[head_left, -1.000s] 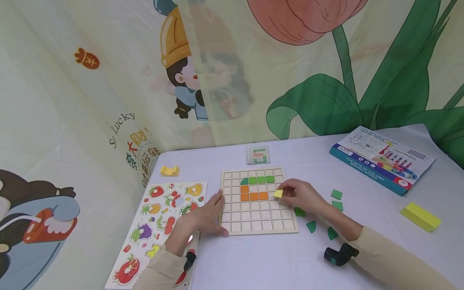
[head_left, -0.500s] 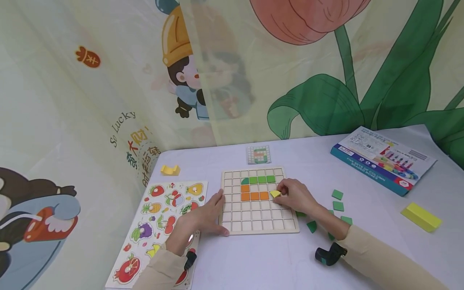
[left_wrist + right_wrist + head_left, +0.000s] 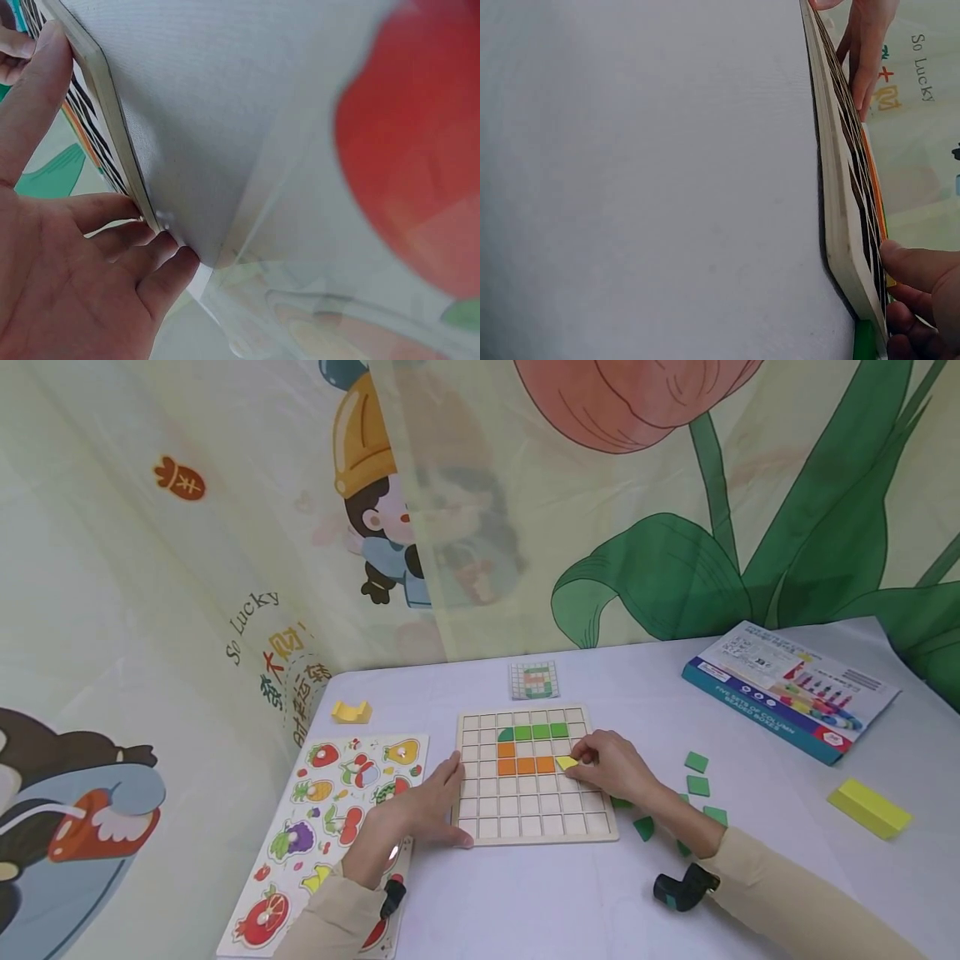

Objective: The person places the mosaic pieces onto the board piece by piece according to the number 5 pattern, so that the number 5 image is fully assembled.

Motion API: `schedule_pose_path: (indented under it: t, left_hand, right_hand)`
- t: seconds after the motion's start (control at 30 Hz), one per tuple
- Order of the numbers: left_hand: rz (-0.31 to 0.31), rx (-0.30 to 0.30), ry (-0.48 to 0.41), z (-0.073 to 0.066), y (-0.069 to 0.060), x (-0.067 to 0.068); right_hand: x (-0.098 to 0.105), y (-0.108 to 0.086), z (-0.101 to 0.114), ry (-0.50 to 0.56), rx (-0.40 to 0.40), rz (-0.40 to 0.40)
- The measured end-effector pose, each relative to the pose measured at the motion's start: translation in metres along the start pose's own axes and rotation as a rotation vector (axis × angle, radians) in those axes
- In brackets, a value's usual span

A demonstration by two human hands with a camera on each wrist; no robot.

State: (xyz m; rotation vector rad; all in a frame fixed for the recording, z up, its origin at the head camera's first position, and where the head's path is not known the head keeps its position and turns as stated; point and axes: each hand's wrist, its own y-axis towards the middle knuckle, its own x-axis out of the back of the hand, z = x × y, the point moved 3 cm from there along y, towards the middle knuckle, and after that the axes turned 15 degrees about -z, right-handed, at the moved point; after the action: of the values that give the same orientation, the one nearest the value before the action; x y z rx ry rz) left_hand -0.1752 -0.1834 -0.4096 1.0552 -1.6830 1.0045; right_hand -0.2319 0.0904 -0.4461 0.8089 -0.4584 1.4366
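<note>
The wooden grid board (image 3: 537, 827) lies flat on the table, holding a row of green pieces (image 3: 542, 732) and orange squares (image 3: 527, 766) in an L shape. My left hand (image 3: 420, 806) rests along its left edge, fingers and thumb spread, and in the left wrist view the hand (image 3: 82, 277) touches the board's side (image 3: 112, 112). My right hand (image 3: 618, 767) pinches a yellow piece (image 3: 566, 762) just right of the orange row. In the right wrist view the right hand (image 3: 922, 300) is at the board's edge, thumb on top.
A pattern card (image 3: 534, 680) lies behind the board. Loose green pieces (image 3: 698, 786) are scattered to the right, with a yellow block (image 3: 870, 808) and a box (image 3: 795, 689) beyond. A fruit picture board (image 3: 300, 835) is at left, near a yellow arched block (image 3: 352, 712).
The right hand has moved slightly left with the yellow piece, bringing it from beside the board's right edge to the end of the orange row. The left hand has stayed in place.
</note>
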Motion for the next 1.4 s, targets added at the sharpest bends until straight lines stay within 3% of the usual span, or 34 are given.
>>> schedule_pose_path:
  t: [0.53,0.93,1.13,1.27,1.4]
  left_hand:
    - [0.010,-0.014,0.016,-0.001,0.001,0.000]
    - [0.013,-0.012,0.008,-0.001,0.002,-0.003]
    - [0.018,-0.010,-0.001,-0.001,0.002,-0.003]
    - [0.019,-0.003,-0.007,-0.002,0.001,-0.001]
    - [0.018,0.007,-0.013,-0.001,-0.001,0.001]
  right_hand:
    - [-0.001,-0.002,-0.003,0.011,-0.011,-0.014]
    - [0.005,-0.003,-0.009,0.043,0.001,0.040]
    - [0.026,-0.006,-0.025,0.077,0.028,0.094]
    - [0.048,-0.007,-0.040,0.045,0.077,0.057]
    - [0.074,-0.006,-0.060,0.012,0.068,0.038]
